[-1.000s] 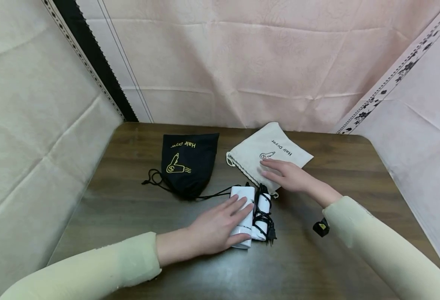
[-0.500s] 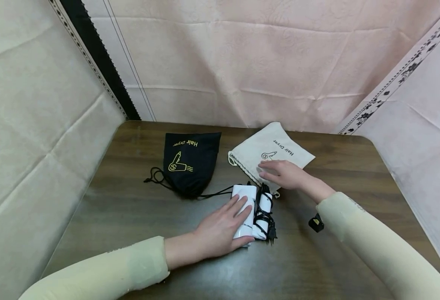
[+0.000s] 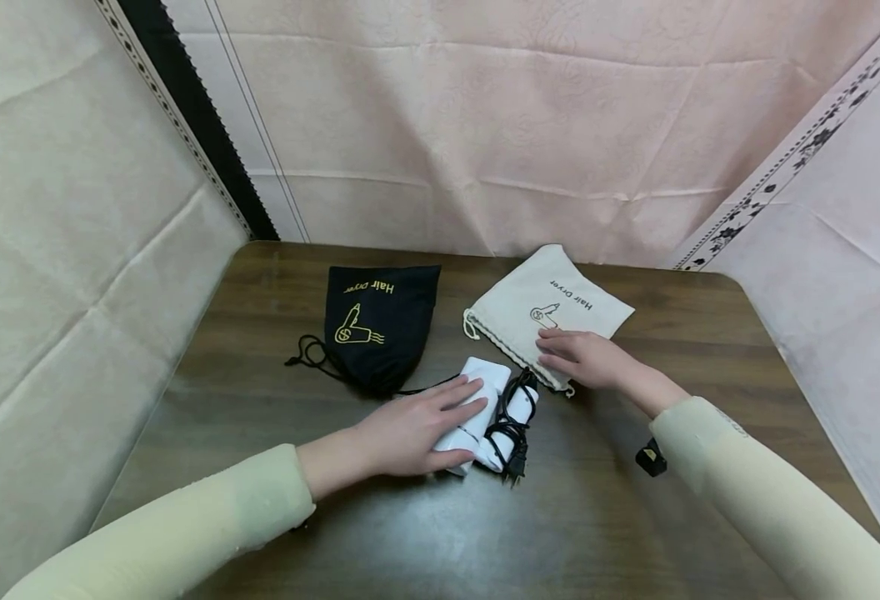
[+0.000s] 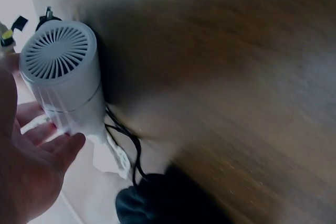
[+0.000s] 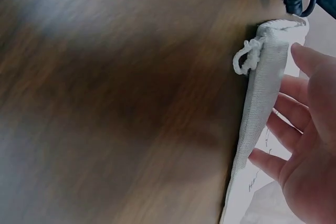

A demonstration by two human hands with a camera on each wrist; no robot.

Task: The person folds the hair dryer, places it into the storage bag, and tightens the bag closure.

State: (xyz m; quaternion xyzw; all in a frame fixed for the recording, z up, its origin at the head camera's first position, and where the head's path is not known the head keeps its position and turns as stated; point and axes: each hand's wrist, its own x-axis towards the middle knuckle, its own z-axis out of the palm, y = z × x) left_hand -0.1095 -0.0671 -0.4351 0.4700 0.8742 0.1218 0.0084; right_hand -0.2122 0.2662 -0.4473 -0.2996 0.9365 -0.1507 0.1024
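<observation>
A folded white hair dryer [image 3: 491, 375] lies on the table, its black cord [image 3: 511, 429] wound round the handle and the plug toward me. Across the top of its body rests my left hand [image 3: 410, 429], fingers extended. The left wrist view shows the dryer's round slotted grille [image 4: 56, 53] close to the palm. My right hand [image 3: 590, 358] touches a white drawstring bag [image 3: 511, 300] printed "Hair Dryer", its fingers spread along the side near the drawstring opening. In the right wrist view the bag's hem [image 5: 268, 72] and a cord loop [image 5: 247, 59] stand beside the thumb and fingers.
A black drawstring pouch [image 3: 383, 325] with yellow "Hair Dryer" print lies behind the left hand, its cords trailing to both sides. The wooden table [image 3: 560, 533] meets hanging pale cloth [image 3: 425, 125] at the back and sides. A small black device [image 3: 651, 458] is at the right wrist.
The hair dryer has shifted left and turned at an angle under my left hand. The white bag and my right hand have moved slightly to the right. The black pouch stays put.
</observation>
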